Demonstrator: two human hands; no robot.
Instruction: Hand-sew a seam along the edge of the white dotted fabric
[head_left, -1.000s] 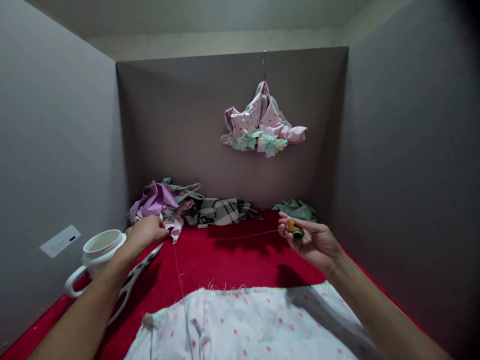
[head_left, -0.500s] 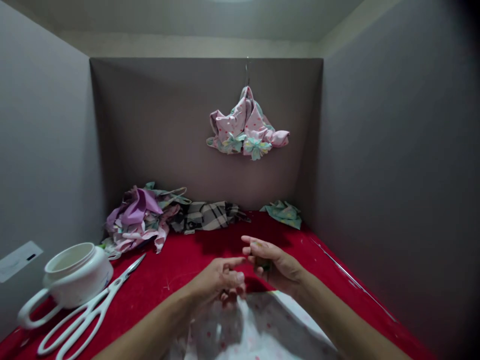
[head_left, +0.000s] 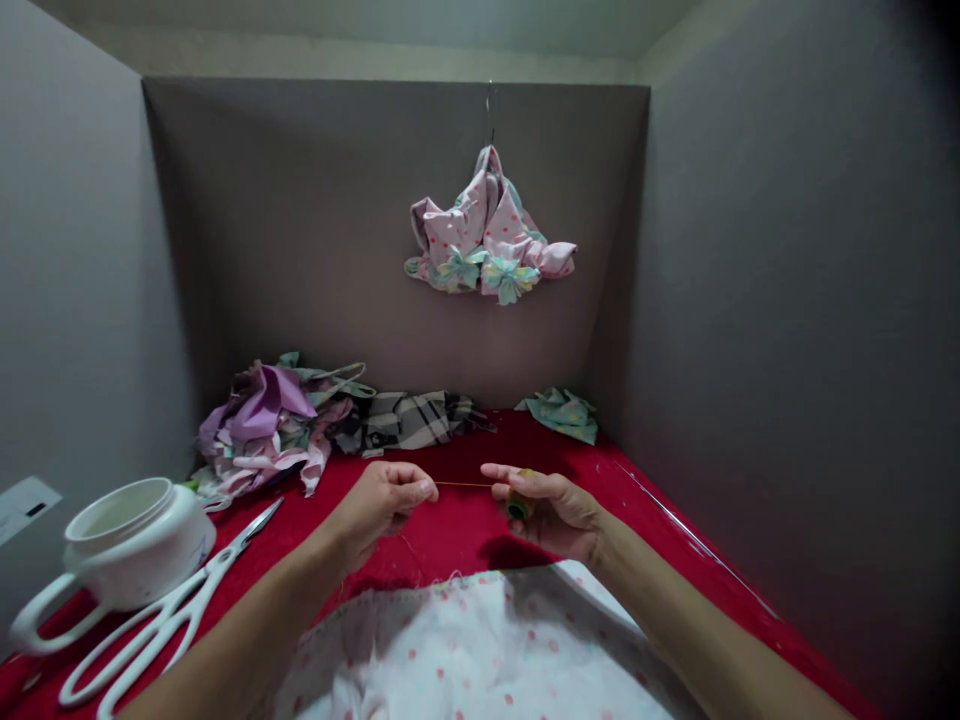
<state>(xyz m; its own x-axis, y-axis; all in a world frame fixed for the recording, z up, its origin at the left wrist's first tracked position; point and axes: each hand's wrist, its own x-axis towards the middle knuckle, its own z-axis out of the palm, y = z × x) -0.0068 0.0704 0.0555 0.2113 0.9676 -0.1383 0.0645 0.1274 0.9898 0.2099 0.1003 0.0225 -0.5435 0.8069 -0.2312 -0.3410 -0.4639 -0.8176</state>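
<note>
Left hand (head_left: 379,503) is clenched, pinching an orange thread (head_left: 465,484). Right hand (head_left: 553,517) curls around a thread spool (head_left: 519,508). A drawn-off length spans between them, above the red-covered bench (head_left: 457,445). Polka-dot cloth (head_left: 465,650) lies nearby; white-handled scissors (head_left: 169,620) lie unused.

Orange thread (head_left: 465,484) stretched between left hand (head_left: 379,503) and right hand (head_left: 551,515)

Left hand pinches the thread; right hand grips small green-and-yellow spool (head_left: 519,506). Below hands, pink-dotted white fabric (head_left: 465,650) on red table cover (head_left: 450,530). Further left, white-handled scissors (head_left: 172,620) beside white jug (head_left: 127,545). Crumpled cloth (head_left: 262,425) and plaid cloth (head_left: 405,420) along back wall; pink cloth (head_left: 487,235) hangs above
</note>
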